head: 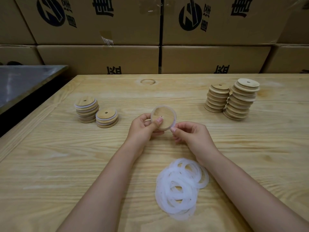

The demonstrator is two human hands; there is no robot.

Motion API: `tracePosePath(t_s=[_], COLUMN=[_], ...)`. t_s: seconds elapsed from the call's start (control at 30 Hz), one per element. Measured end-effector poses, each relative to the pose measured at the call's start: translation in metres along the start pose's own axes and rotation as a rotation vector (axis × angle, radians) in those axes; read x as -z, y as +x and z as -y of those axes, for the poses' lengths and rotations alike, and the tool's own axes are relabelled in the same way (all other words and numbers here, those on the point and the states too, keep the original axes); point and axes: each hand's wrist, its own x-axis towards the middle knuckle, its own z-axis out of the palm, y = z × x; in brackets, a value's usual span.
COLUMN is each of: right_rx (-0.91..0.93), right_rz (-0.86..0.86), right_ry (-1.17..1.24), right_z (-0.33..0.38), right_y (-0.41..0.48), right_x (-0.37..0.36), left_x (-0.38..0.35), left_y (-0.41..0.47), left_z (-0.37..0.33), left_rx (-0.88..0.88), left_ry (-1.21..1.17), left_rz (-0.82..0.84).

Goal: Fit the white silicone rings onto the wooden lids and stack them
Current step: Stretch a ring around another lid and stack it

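My left hand (143,128) grips a round wooden lid (164,118) above the table's middle, thumb across its face. A white silicone ring (174,122) runs around the lid's rim, and my right hand (189,133) pinches that ring at the lid's lower right edge. A loose pile of white silicone rings (180,188) lies near me, under my right forearm. Two stacks of lids with white rings (87,109) (107,117) stand at the left. Two taller stacks of bare wooden lids (217,97) (242,99) stand at the right.
The work surface is a pale wooden table (66,164). A dark metal-topped table (25,82) adjoins it at the far left. Printed cardboard boxes (150,30) form a wall right behind the table.
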Motion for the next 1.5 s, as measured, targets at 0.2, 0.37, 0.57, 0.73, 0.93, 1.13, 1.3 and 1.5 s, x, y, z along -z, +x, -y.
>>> tracePosePath(t_s=[0.2, 0.37, 0.57, 0.73, 0.93, 1.13, 1.3, 1.5], right_rx=[-0.037, -0.133, -0.115, -0.089, -0.025, -0.009, -0.1, -0.069], right_rz=[-0.006, 0.106, 0.012, -0.023, -0.1, -0.116, -0.05, -0.024], right_ry=[-0.066, -0.004, -0.103, -0.071, 0.009, 0.001, 0.048, 0.082], right_z=[-0.004, 0.004, 0.003, 0.001, -0.003, -0.006, -0.006, -0.007], right_y=[0.001, 0.001, -0.001, -0.001, 0.001, 0.003, 0.005, 0.003], right_x=[-0.001, -0.003, -0.004, -0.004, -0.001, 0.0, 0.0, -0.004], left_x=[-0.002, -0.002, 0.001, 0.003, 0.004, 0.002, 0.002, 0.001], left_y=[-0.001, 0.0, 0.0, 0.001, 0.0, 0.001, 0.0, 0.0], left_z=[0.001, 0.002, 0.0, 0.0, -0.001, 0.006, 0.007, 0.007], left_rx=[0.016, 0.024, 0.055, 0.065, 0.047, -0.055, -0.099, -0.066], left_ry=[0.012, -0.006, -0.015, -0.026, 0.009, 0.089, 0.085, 0.02], left_rz=[0.002, -0.048, -0.016, 0.001, 0.03, 0.032, 0.015, -0.031])
